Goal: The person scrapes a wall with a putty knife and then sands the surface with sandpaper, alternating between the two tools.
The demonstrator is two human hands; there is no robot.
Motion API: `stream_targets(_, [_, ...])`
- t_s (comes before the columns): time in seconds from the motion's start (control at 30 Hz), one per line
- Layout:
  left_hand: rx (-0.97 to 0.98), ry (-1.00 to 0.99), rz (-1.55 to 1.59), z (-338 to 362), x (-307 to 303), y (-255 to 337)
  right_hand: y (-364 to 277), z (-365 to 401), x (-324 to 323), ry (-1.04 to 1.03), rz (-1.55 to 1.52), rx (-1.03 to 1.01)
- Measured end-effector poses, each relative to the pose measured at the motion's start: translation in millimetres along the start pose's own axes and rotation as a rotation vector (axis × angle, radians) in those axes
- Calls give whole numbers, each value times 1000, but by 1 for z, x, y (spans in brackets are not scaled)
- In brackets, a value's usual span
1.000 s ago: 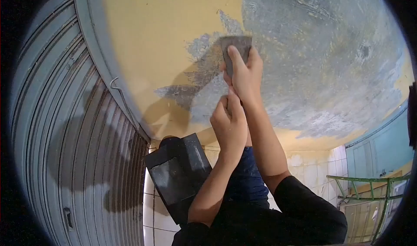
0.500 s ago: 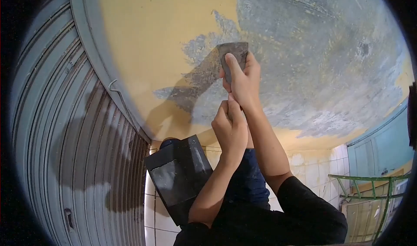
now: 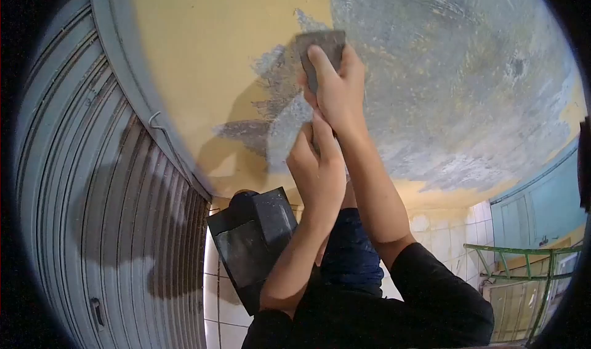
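Observation:
A dark grey flat-bladed scraper (image 3: 326, 44) is held against the wall, its wide edge upward on the border between yellow paint and bare grey. My right hand (image 3: 340, 93) is closed around it, the thumb pressed flat on the blade. Just below, my left hand (image 3: 317, 164) is wrapped around the lower end, touching the right hand's heel; the handle is mostly hidden by fingers. Around the blade, the yellow-painted wall (image 3: 203, 60) has ragged patches of exposed grey plaster (image 3: 431, 90).
A ribbed metal shutter (image 3: 68, 183) runs down the left, with a bent metal hook (image 3: 159, 124) by its frame. Below stands a black box-like object (image 3: 246, 250) on white floor tiles. To the right are a green metal rack (image 3: 523, 250) and a light-blue door (image 3: 535, 207).
Both hands and the scraper have moved up and slightly left along the wall. The grip looks the same.

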State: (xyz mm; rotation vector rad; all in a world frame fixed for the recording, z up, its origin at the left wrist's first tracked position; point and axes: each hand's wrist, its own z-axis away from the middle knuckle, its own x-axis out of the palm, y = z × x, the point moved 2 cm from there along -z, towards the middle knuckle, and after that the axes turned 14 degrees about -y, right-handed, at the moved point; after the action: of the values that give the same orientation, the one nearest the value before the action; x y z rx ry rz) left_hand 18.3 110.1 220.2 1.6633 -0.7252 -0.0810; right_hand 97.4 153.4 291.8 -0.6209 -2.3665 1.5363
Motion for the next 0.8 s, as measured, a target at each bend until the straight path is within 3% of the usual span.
stream_targets(0.1, [-38, 29, 15, 8, 2, -9, 11, 7, -7, -26, -10, 60])
stream_targets(0.2, [94, 57, -178, 0, 2, -3, 11, -3, -4, -12, -25, 15])
stream_targets(0.27, [50, 27, -107, -10, -5, 10, -8, -12, 7, 14, 24, -79])
stream_targets(0.33, [41, 8, 48, -14, -5, 24, -19, -12, 9, -1, 22, -45])
stream_targets(0.57, [-21, 6, -44, 6, -4, -9, 13, 8, -3, 31, -23, -7])
stream_targets(0.7, [58, 41, -167, -20, -11, 22, -19, -18, 18, 56, 38, -124])
stream_targets(0.8, [46, 2, -53, -24, -14, 37, -24, -25, 22, 24, -11, -129])
